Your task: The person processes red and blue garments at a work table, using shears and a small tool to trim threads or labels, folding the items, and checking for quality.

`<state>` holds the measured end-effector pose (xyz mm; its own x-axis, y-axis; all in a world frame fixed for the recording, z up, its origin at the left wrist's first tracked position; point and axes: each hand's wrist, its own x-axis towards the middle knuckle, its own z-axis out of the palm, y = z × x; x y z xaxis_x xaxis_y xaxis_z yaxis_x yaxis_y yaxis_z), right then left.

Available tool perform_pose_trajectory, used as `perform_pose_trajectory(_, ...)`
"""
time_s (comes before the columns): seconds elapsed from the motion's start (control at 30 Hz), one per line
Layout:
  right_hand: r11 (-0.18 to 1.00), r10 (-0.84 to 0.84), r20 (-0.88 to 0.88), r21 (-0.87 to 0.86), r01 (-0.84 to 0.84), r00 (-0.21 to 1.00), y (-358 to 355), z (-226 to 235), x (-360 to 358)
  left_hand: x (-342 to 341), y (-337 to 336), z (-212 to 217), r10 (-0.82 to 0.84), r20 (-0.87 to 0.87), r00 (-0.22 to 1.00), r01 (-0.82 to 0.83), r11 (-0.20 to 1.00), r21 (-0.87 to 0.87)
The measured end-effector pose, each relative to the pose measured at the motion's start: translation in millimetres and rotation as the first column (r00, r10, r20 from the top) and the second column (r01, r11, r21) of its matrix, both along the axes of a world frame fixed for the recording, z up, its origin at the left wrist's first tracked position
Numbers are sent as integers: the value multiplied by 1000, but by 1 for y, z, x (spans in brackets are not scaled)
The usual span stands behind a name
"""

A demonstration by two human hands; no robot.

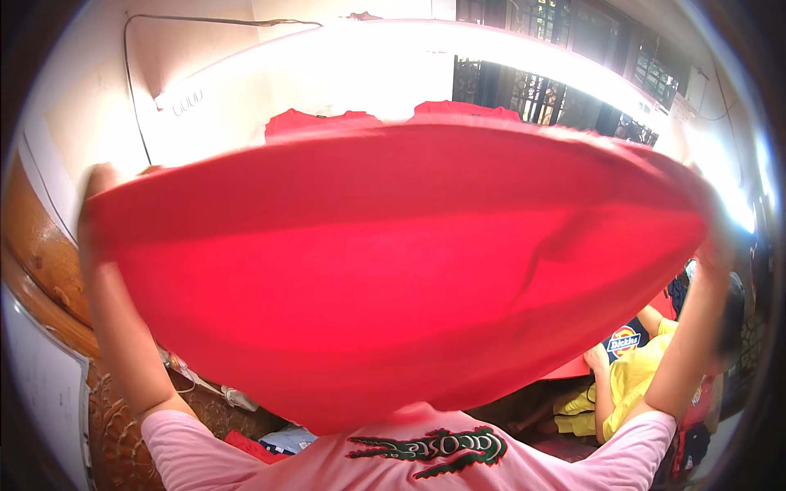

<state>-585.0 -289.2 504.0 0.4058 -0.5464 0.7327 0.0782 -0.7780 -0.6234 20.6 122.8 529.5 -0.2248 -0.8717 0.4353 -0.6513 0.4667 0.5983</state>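
A wide red cloth [401, 286] is stretched between my raised hands and fills the middle of the view. It bellies down toward my chest, with its upper edge blurred by motion. My left hand [100, 186] is closed on the cloth's left end. At the opposite end my right hand [718, 237] grips it, its fingers smeared and partly hidden. The cloth covers most of what lies in front of me, and whether it has sleeves or a collar cannot be seen.
Beyond the cloth show the tops of two red shirts [321, 125]. A barred window [540, 90] and a glaring light stand behind them. On the right, a person in yellow [639, 380] handles dark printed cloth [624, 340]. Folded clothes [286, 439] lie low left, near carved wood [123, 425].
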Motion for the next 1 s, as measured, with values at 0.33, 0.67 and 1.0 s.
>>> perform_pose_trajectory(0.33,580,-704,-182,-704,409,686,-80,-9,91,62,-82,-30,916,388,-98,-213,362,-908)
perform_pose_trajectory(0.67,690,-527,-369,-712,132,766,20,-216,129,-6,-39,-273,758,623,195,-749,525,-404)
perform_pose_trajectory(1.0,956,-64,-794,125,265,604,115,-476,142,-38,3,-489,622,407,669,-743,556,372)
